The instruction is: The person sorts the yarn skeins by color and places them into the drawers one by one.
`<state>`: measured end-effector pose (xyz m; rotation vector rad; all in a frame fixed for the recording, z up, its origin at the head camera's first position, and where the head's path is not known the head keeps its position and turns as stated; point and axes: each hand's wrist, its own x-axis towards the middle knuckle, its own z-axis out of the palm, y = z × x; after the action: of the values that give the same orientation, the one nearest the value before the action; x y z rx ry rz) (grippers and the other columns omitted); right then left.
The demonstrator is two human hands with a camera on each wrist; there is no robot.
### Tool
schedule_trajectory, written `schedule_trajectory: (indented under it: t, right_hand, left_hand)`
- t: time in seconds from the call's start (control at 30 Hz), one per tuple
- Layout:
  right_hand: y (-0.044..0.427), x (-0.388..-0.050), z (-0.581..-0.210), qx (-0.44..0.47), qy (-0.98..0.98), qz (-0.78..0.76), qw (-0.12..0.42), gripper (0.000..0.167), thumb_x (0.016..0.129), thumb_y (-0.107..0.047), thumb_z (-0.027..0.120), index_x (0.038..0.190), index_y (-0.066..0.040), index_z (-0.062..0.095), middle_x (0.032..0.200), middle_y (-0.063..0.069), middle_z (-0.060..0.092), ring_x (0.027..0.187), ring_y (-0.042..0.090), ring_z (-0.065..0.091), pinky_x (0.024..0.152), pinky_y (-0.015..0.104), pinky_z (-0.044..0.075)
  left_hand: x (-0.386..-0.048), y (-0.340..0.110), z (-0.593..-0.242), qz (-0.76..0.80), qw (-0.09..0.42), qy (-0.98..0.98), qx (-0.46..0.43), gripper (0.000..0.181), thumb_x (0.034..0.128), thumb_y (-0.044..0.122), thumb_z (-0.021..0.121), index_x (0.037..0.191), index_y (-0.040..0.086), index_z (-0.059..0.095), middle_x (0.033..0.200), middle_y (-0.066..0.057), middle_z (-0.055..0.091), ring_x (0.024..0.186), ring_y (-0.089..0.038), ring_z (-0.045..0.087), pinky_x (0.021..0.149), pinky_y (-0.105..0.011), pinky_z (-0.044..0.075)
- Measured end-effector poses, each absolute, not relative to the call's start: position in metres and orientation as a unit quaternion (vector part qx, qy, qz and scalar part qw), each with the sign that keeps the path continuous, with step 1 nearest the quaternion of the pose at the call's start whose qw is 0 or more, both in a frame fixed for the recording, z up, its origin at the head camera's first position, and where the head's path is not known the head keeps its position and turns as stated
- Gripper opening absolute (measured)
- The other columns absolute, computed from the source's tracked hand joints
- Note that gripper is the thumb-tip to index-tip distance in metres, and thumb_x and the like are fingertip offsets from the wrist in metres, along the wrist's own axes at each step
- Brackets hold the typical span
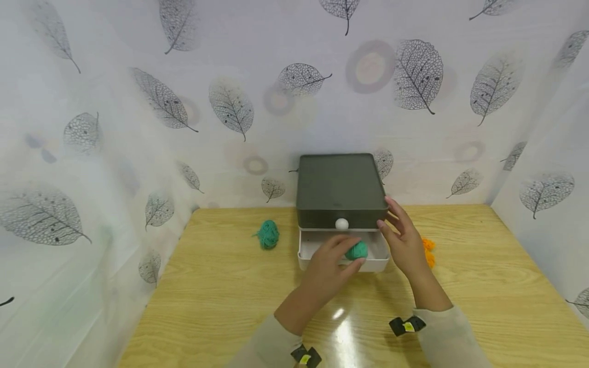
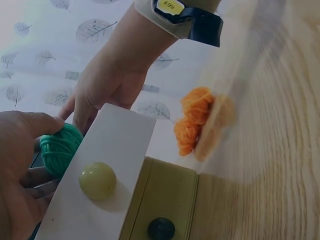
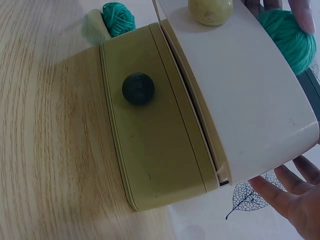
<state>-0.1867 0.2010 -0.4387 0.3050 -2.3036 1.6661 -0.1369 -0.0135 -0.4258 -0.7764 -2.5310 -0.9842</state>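
Note:
A small drawer box with a dark grey top (image 1: 341, 181) stands on the table, its white drawer (image 1: 306, 250) pulled out. My left hand (image 1: 327, 263) pinches a green yarn ball (image 1: 357, 250) between thumb and fingers, just at the opening of that drawer. The same yarn ball (image 2: 61, 150) shows behind the drawer's white front (image 3: 250, 90) in both wrist views. On the box's right side rests my right hand (image 1: 405, 243), fingertips touching near the front corner, fingers fairly straight. Under the white drawer is an olive drawer (image 3: 155, 130) with a dark knob (image 3: 138, 89).
A second green yarn ball (image 1: 268, 234) lies on the wooden table (image 1: 221, 306) left of the box. Orange yarn (image 1: 429, 252) lies to the right, partly behind the right hand. A leaf-print sheet (image 1: 257, 153) hangs behind and at the sides.

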Motion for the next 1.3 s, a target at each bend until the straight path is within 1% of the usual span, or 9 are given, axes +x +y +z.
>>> schedule_trajectory:
  t: [0.1,0.3,0.5,0.67,0.77,0.87,1.03,1.1,1.3]
  right_hand:
    - [0.201,-0.186,-0.439,0.105,-0.799,0.575,0.14,0.061,0.103,-0.019,0.059,0.158,-0.032,0.034,0.159,0.01,0.04,0.14,0.039,0.047,0.095,0.004,0.047]
    - [0.201,-0.186,-0.439,0.104,-0.802,0.57,0.144,0.061,0.103,-0.018,0.059,0.158,-0.031,0.035,0.158,0.009,0.042,0.139,0.038,0.049,0.095,0.004,0.046]
    - [0.201,-0.186,-0.439,0.102,-0.803,0.569,0.145,0.061,0.103,-0.018,0.059,0.157,-0.032,0.035,0.158,0.008,0.042,0.139,0.037,0.049,0.095,0.004,0.045]
    - [0.201,-0.186,-0.44,0.106,-0.801,0.571,0.145,0.061,0.103,-0.017,0.058,0.157,-0.031,0.035,0.158,0.008,0.042,0.139,0.032,0.049,0.096,0.005,0.046]
    - [0.201,-0.187,-0.44,0.109,-0.802,0.568,0.145,0.06,0.103,-0.017,0.058,0.158,-0.031,0.035,0.159,0.008,0.041,0.14,0.028,0.05,0.096,0.005,0.046]
    - [0.202,-0.187,-0.44,0.111,-0.803,0.567,0.146,0.06,0.104,-0.017,0.058,0.158,-0.03,0.035,0.159,0.008,0.04,0.14,0.029,0.049,0.096,0.005,0.046]
    - [0.202,-0.187,-0.44,0.109,-0.805,0.565,0.145,0.06,0.104,-0.017,0.058,0.158,-0.03,0.034,0.158,0.009,0.041,0.14,0.032,0.049,0.095,0.005,0.047]
    - [0.202,-0.187,-0.439,0.107,-0.807,0.562,0.147,0.061,0.103,-0.017,0.058,0.158,-0.03,0.035,0.158,0.009,0.042,0.14,0.03,0.049,0.094,0.005,0.047]
    - [0.201,-0.186,-0.438,0.108,-0.808,0.559,0.149,0.061,0.103,-0.017,0.059,0.158,-0.03,0.035,0.158,0.009,0.042,0.137,0.014,0.051,0.094,0.004,0.047]
  left_hand:
    - [-0.14,-0.009,-0.427,-0.335,0.15,-0.889,-0.273,0.043,0.0977,0.038,0.067,0.137,0.019,0.063,0.132,0.0,0.064,0.115,-0.013,0.065,0.097,-0.024,0.056]
    - [-0.146,-0.002,-0.428,-0.293,0.133,-0.908,-0.268,0.043,0.0995,0.042,0.063,0.137,0.021,0.062,0.132,0.003,0.065,0.115,-0.012,0.066,0.096,-0.026,0.056]
    - [-0.149,0.005,-0.427,-0.259,0.112,-0.924,-0.257,0.044,0.1,0.043,0.062,0.137,0.02,0.063,0.132,0.001,0.065,0.109,-0.013,0.067,0.087,-0.026,0.059]
    - [-0.149,0.008,-0.424,-0.228,0.086,-0.938,-0.248,0.032,0.1036,0.04,0.056,0.125,0.02,0.071,0.121,0.004,0.069,0.103,-0.01,0.068,0.082,-0.021,0.058]
    - [-0.15,0.009,-0.422,-0.22,0.083,-0.939,-0.249,0.027,0.1044,0.035,0.054,0.116,0.021,0.074,0.113,0.006,0.07,0.1,-0.009,0.069,0.08,-0.02,0.058]
    - [-0.15,0.009,-0.42,-0.219,0.087,-0.938,-0.254,0.026,0.1039,0.033,0.055,0.115,0.021,0.075,0.111,0.006,0.071,0.098,-0.009,0.069,0.078,-0.02,0.058]
    - [-0.151,0.009,-0.419,-0.221,0.079,-0.937,-0.259,0.025,0.104,0.032,0.055,0.116,0.021,0.075,0.115,0.007,0.071,0.102,-0.008,0.069,0.08,-0.02,0.058]
    - [-0.152,0.009,-0.418,-0.222,0.074,-0.937,-0.261,0.026,0.1042,0.032,0.055,0.117,0.021,0.075,0.115,0.007,0.071,0.103,-0.008,0.069,0.081,-0.02,0.058]
    - [-0.153,0.009,-0.418,-0.224,0.064,-0.936,-0.264,0.026,0.1045,0.033,0.055,0.119,0.023,0.074,0.114,0.009,0.072,0.102,-0.007,0.069,0.08,-0.019,0.058]
